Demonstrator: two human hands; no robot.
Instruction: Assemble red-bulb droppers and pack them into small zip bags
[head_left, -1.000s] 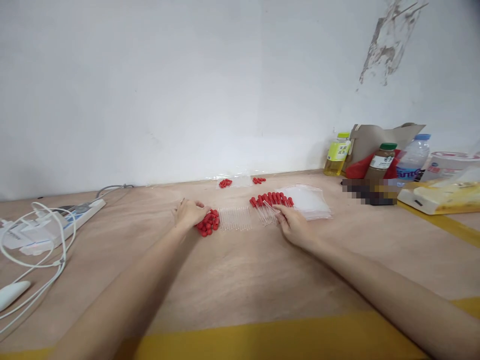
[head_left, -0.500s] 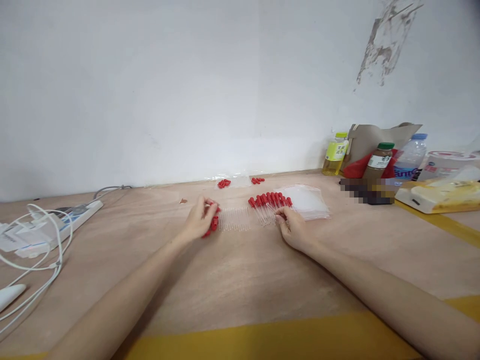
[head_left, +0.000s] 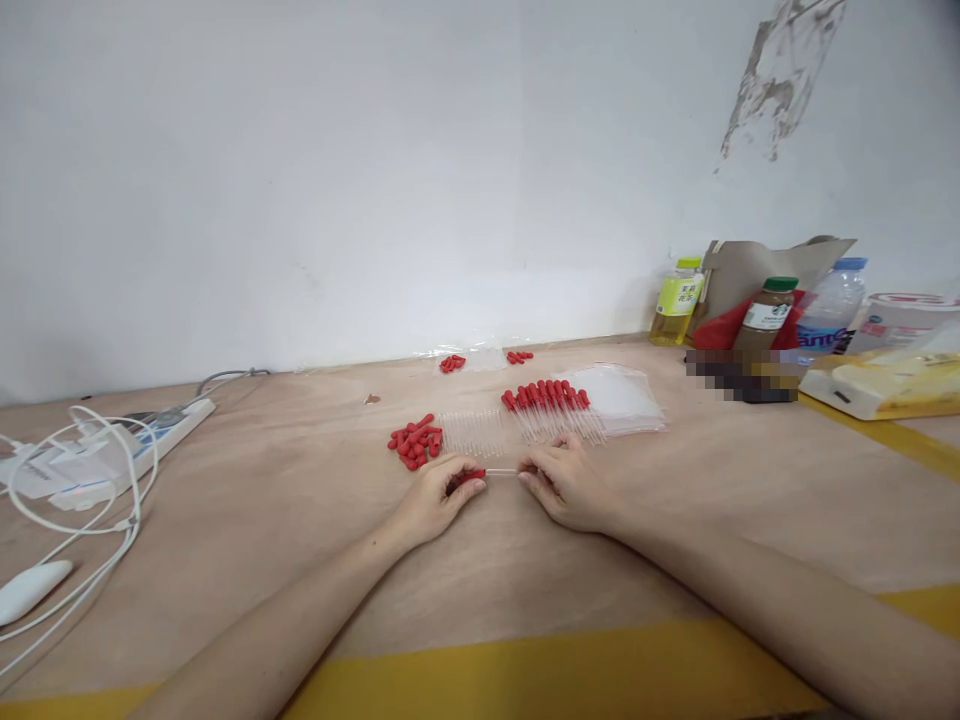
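My left hand (head_left: 442, 495) pinches a red rubber dropper bulb (head_left: 471, 477) between thumb and fingers. A thin clear dropper tube (head_left: 501, 471) runs from the bulb's mouth to my right hand (head_left: 566, 485), whose closed fingertips grip its other end. Whether the tube sits inside the bulb or just meets it, I cannot tell. Behind my left hand lies a pile of loose red bulbs (head_left: 414, 440). Beside it is a row of bare clear tubes (head_left: 472, 432). Further right, several droppers with red bulbs fitted (head_left: 551, 395) lie side by side.
Clear plastic bags (head_left: 626, 400) lie behind the droppers. Small groups of red bulbs (head_left: 452, 364) rest near the wall. A power strip (head_left: 180, 435) with white cables stands at left. Bottles (head_left: 766, 315) and a tissue pack (head_left: 885, 385) are at the back right.
My left hand has left the bulb pile with a red bulb, moving right and nearer. My right hand has come nearer and left from the fitted droppers. The bulb and tube are now end to end.
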